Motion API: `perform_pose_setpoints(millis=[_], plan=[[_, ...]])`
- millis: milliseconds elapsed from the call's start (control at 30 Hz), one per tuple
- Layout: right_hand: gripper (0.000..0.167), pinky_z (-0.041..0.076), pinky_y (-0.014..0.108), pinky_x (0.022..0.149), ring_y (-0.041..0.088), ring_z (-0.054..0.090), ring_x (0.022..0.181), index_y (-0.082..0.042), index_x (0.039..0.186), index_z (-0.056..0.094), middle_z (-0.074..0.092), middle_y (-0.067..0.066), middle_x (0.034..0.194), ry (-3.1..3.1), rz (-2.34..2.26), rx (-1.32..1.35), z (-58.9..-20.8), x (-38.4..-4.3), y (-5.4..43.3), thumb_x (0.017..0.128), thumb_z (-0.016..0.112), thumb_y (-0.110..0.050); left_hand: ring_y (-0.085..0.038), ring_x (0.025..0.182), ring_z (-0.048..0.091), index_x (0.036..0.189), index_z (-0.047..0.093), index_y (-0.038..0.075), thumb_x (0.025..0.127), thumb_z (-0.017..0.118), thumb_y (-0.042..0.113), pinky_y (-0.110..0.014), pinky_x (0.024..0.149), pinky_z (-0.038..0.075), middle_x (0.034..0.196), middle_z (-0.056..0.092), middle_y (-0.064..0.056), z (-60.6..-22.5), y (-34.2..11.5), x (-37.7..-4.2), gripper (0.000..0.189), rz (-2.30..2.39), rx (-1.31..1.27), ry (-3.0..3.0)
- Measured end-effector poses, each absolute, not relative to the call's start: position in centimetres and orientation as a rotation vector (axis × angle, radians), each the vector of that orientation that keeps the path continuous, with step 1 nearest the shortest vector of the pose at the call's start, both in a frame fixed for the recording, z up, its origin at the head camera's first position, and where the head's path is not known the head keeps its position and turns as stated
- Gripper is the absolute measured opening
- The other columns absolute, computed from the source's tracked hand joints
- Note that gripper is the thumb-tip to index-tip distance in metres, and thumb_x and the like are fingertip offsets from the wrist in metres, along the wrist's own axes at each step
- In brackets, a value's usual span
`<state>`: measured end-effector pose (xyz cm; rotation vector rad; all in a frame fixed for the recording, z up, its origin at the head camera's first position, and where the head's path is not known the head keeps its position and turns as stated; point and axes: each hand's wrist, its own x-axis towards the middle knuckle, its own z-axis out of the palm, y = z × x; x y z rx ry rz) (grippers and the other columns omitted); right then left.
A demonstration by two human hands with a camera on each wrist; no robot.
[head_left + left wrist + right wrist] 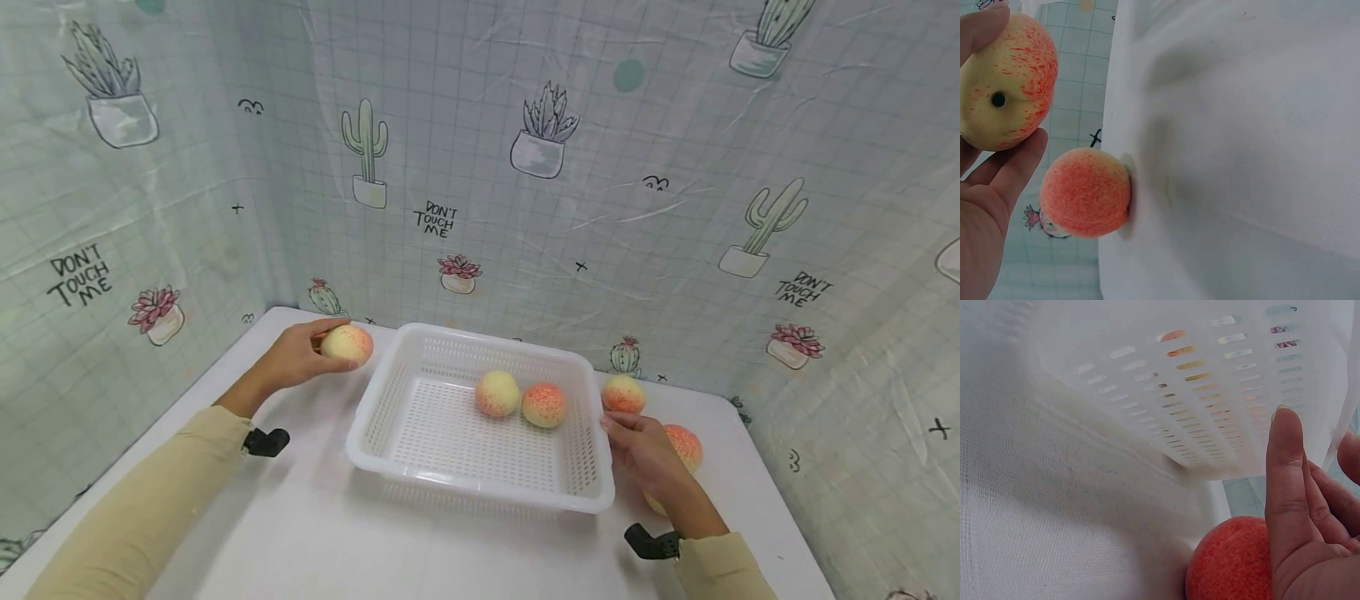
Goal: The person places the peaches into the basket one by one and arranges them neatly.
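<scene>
My left hand (294, 357) grips a yellow-and-red peach (349, 344) at the table's back left, fingers and thumb around its sides. In the left wrist view that peach (1013, 87) shows a small dark hole facing the camera. A second, redder peach (1086, 192) rests on the table near that hand. The white plastic basket (442, 450) stands mid-table with a pale peach (497, 393) and a redder peach (545, 406) inside. My right hand (647, 450) pinches the basket's right rim, with fingers along the slotted outer wall (1200, 400).
Right of the basket lie a peach (623, 394) at the back, another (684, 447) behind my right hand, and a third (654, 502) mostly hidden by the wrist. A cactus-print cloth (480, 167) hangs around the white table (315, 533).
</scene>
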<state>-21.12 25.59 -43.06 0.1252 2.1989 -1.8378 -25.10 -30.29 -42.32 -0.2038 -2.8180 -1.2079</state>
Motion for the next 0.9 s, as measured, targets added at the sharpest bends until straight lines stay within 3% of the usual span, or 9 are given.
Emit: perform_pose_setpoints(millis=[300, 900], plan=[[0.052, 0.062, 0.027, 0.093, 0.012, 0.073, 0.104, 0.0, 0.148, 0.054, 0.074, -0.001, 0.124, 2.194, -1.817, 0.14, -43.2, -21.8, 25.8, 0.106, 0.061, -0.03, -0.038, 0.119, 0.067, 0.157, 0.046, 0.01, 0.082, 0.089, 0.039, -0.036, 0.089, 0.059, 0.146, 0.058, -0.024, -41.4, -30.4, -24.9, 0.091, -1.225, -0.205, -2.822], [0.054, 0.061, 0.03, 0.097, 0.013, 0.072, 0.108, -0.001, 0.15, 0.052, 0.07, 0.005, 0.134, 2.195, -1.776, 0.135, -42.7, -22.9, 26.3, 0.106, 0.061, -0.031, -0.042, 0.125, 0.064, 0.157, 0.046, 0.009, 0.082, 0.089, 0.04, -0.044, 0.093, 0.059, 0.146, 0.058, -0.024, -39.7, -29.8, -25.2, 0.092, -1.202, -0.18, -2.852]])
